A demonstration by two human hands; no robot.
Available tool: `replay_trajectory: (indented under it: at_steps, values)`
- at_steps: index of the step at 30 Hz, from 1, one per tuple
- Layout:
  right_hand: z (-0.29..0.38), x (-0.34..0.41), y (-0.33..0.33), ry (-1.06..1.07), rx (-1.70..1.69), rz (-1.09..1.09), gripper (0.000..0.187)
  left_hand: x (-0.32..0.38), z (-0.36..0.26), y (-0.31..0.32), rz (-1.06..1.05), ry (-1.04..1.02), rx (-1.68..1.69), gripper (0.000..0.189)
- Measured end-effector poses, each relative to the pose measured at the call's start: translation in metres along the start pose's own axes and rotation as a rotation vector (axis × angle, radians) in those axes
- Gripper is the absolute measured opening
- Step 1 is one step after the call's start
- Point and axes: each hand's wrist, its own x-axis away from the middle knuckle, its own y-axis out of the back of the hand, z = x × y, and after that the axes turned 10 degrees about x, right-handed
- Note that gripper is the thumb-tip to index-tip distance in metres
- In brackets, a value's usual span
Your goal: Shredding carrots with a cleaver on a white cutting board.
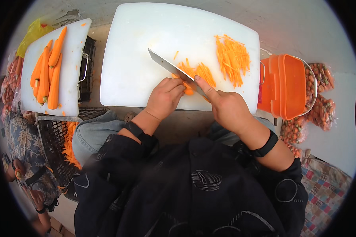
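On a large white cutting board (136, 59), my right hand (230, 109) grips a wide-bladed kitchen knife (178, 69), its index finger laid along the blade's spine. My left hand (166, 96), fingers curled, presses on carrot pieces (188, 91) beside the blade; how they lie under the fingers is partly hidden. Cut carrot strips (204, 73) lie just past the blade. A larger heap of carrot shreds (233, 60) rests near the board's right end. The knife's handle is hidden in my right hand.
Peeled carrots (44, 77) lie on a second white board (69, 59) at left, above a black crate. Another black crate (53, 154) holds carrot peelings (71, 145). An orange bucket (293, 89) and bagged carrots (322, 112) stand right. A co-worker's hands (35, 197) show lower left.
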Motion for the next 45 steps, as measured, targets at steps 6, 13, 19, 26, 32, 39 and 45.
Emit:
replay_trajectory:
  at_steps: [6, 13, 19, 26, 32, 39, 45]
  values:
    - [0.002, -0.002, 0.004, 0.041, 0.064, 0.021, 0.075, 0.000, 0.001, 0.000, 0.003, 0.006, 0.006, 0.021]
    - [0.005, -0.007, 0.001, 0.051, 0.079, 0.015, 0.074, 0.000, 0.000, -0.001, -0.011, 0.010, 0.015, 0.018]
    - [0.008, -0.012, -0.035, 0.006, 0.044, -0.116, 0.078, 0.000, -0.001, 0.000, 0.005, 0.011, 0.029, 0.021]
    - [-0.001, -0.010, -0.039, -0.042, -0.181, -0.333, 0.079, 0.001, 0.003, 0.001, 0.012, -0.019, 0.041, 0.022]
    - [0.001, -0.003, -0.018, -0.001, -0.031, -0.089, 0.080, 0.001, 0.004, -0.002, 0.001, -0.026, 0.021, 0.023]
    - [0.009, -0.015, -0.023, -0.008, -0.001, -0.060, 0.081, 0.002, 0.001, -0.002, -0.001, -0.001, 0.029, 0.021]
    - [0.008, -0.022, -0.051, -0.070, -0.151, -0.253, 0.076, 0.001, 0.001, -0.002, 0.009, 0.021, 0.046, 0.017]
